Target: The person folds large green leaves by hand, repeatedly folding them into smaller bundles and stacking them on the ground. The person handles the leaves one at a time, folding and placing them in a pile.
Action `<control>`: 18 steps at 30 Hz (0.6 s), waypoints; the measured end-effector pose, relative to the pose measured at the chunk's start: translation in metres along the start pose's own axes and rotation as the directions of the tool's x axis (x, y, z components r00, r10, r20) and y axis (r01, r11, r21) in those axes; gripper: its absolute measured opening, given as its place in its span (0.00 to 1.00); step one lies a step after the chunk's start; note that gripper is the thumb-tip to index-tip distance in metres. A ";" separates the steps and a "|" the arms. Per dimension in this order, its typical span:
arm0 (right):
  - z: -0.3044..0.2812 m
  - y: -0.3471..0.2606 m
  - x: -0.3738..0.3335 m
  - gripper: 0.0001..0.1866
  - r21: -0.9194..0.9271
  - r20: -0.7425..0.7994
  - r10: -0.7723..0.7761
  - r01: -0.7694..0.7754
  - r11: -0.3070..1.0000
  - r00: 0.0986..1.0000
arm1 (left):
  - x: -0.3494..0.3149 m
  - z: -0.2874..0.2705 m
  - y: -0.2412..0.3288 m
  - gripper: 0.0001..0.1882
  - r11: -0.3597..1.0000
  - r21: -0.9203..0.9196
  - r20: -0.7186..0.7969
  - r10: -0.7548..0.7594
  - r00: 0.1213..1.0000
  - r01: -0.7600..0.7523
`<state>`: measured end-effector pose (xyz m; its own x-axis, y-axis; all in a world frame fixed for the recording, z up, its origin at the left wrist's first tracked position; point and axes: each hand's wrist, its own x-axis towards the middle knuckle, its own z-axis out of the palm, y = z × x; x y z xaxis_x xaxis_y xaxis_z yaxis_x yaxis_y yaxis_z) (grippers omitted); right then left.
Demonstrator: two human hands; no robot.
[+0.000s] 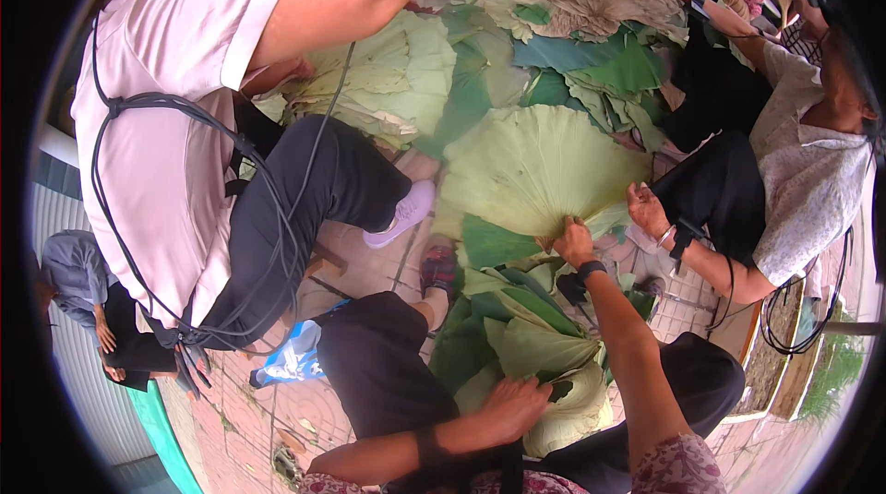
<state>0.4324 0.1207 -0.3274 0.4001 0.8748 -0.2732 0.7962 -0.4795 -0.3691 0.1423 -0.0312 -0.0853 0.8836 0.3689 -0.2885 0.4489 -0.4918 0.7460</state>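
My right hand (574, 241) is stretched forward, its fingers closed on the gathered base of a large pale green lotus leaf (526, 162). That leaf fans out over the pile ahead of me. Close to my lap, my left hand (513, 407) has curled fingers at the edge of a folded lotus leaf (581, 397). Its fingertips are partly hidden there. More green leaves (531, 342) lie in overlapping layers between my knees. A co-worker's hand (649, 210) is beside the large leaf's right edge, close to my right hand.
A person in a pink shirt (166, 107) sits at the left, by a broad fan of leaves (388, 79). Another co-worker (803, 153) sits at the right with hanging cables. Dry brown leaves (600, 0) top the far pile. A blue-white bag (293, 356) lies on the paving.
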 end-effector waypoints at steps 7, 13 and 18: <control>-0.030 -0.003 -0.021 0.27 -0.040 0.125 -0.138 0.144 0.989 0.982 | -0.002 0.008 -0.002 0.13 0.999 0.051 0.026 -0.006 1.000 0.005; -0.007 0.015 -0.104 0.23 -0.064 0.008 -0.155 0.155 0.986 0.988 | 0.003 0.020 -0.011 0.13 0.998 0.061 -0.007 0.023 1.000 -0.022; 0.038 0.052 -0.184 0.48 0.014 0.377 0.072 -0.083 0.996 0.923 | 0.012 0.002 -0.010 0.15 0.987 0.131 0.071 0.084 0.994 -0.092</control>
<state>0.3832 -0.0674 -0.3297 0.2552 0.7471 -0.6138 0.7537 -0.5513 -0.3577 0.1486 -0.0233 -0.0979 0.9253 0.2697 -0.2667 0.3788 -0.6227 0.6846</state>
